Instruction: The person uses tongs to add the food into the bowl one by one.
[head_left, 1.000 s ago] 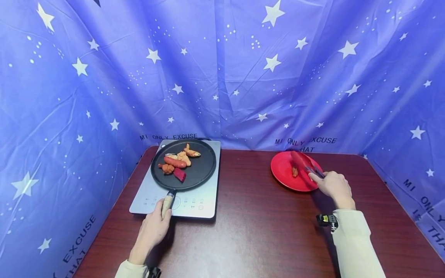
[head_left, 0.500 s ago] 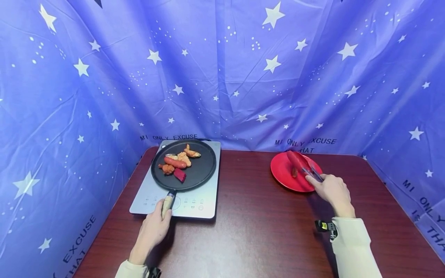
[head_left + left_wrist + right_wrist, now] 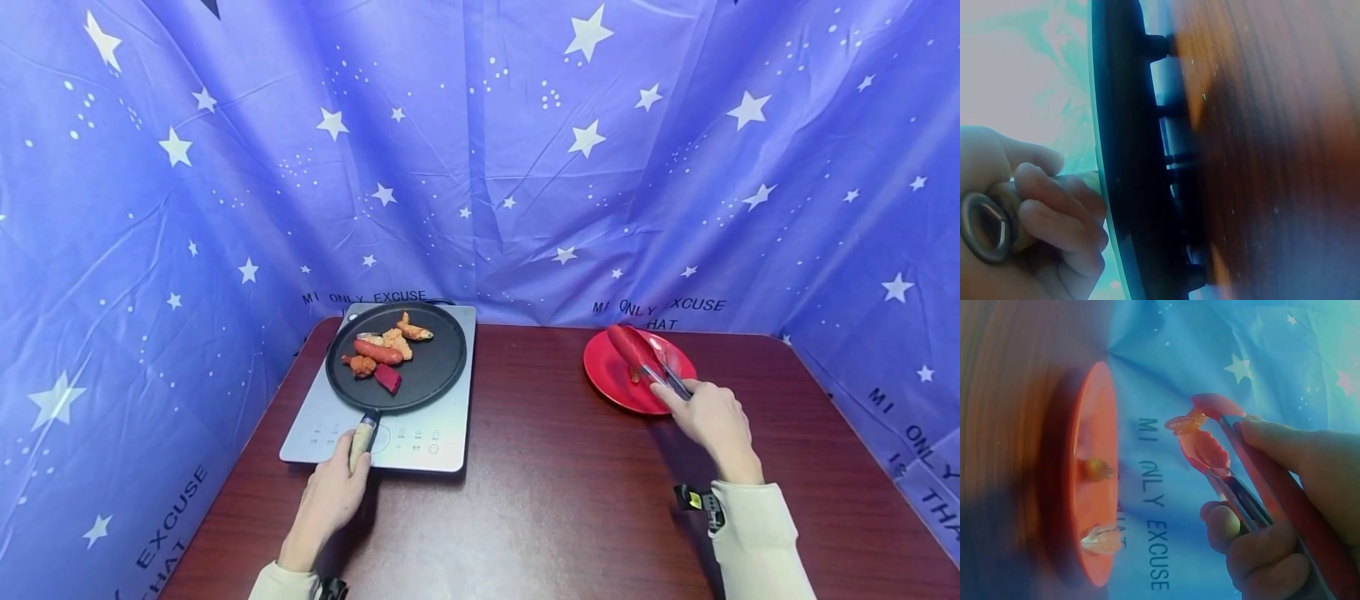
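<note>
My left hand [image 3: 330,496] grips the pale handle [image 3: 362,443] of a black frying pan [image 3: 435,375], fingers curled round it near the ring end [image 3: 985,226] in the left wrist view. On the pan lie a sausage [image 3: 377,350], a small drumstick [image 3: 360,365], a dark red chunk [image 3: 387,378] and several fried pieces. My right hand [image 3: 714,421] holds red-tipped metal tongs [image 3: 633,348] above a red plate [image 3: 603,375]. In the right wrist view the tong tips pinch a small orange-brown food piece [image 3: 1185,424], raised off the plate. Two more bits [image 3: 1096,469] lie on the plate.
The pan stands on a silver induction cooktop [image 3: 307,421] at the left of a reddish-brown wooden table [image 3: 525,450]. A blue star-patterned curtain [image 3: 480,167] hangs close behind and along both sides. The plate sits near the table's back edge.
My right hand and the tongs have shifted slightly left and towards me, and the red tips have swung left across the plate. The left hand and pan have stayed put.
</note>
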`<state>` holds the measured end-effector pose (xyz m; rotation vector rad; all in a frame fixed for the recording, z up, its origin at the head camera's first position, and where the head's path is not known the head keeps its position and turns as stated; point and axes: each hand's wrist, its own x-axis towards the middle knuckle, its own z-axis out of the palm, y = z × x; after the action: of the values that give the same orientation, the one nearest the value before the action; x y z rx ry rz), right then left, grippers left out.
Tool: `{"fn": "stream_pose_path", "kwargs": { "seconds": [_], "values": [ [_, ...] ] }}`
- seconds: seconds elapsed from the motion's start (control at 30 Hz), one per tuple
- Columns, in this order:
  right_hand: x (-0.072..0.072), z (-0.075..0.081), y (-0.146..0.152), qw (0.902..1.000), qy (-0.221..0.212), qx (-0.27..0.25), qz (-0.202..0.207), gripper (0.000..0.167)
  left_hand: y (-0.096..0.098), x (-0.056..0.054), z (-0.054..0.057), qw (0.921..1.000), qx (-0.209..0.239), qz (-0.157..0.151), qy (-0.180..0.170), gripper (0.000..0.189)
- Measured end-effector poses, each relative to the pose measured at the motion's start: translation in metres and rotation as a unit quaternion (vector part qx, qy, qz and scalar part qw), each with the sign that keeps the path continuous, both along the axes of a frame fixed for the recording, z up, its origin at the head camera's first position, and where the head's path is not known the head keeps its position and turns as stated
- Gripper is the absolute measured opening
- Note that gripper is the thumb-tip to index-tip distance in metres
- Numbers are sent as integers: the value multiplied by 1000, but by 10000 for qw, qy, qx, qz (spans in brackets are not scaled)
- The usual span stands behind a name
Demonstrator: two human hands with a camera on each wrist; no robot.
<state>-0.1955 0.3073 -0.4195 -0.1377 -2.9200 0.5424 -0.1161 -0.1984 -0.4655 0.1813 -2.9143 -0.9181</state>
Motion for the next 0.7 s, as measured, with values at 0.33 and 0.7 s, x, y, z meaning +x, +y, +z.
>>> {"fn": "stream_pose_path", "kwargs": {
  "seconds": [0.33,0.7],
  "values": [
    [7,8,-17,9999,136,-20,61,63,0,0,1,10000,16,17,-25,46],
    [8,10,-30,9991,328,-14,262,59,0,0,0,10000,20,32,-40,46]
  ]
}}
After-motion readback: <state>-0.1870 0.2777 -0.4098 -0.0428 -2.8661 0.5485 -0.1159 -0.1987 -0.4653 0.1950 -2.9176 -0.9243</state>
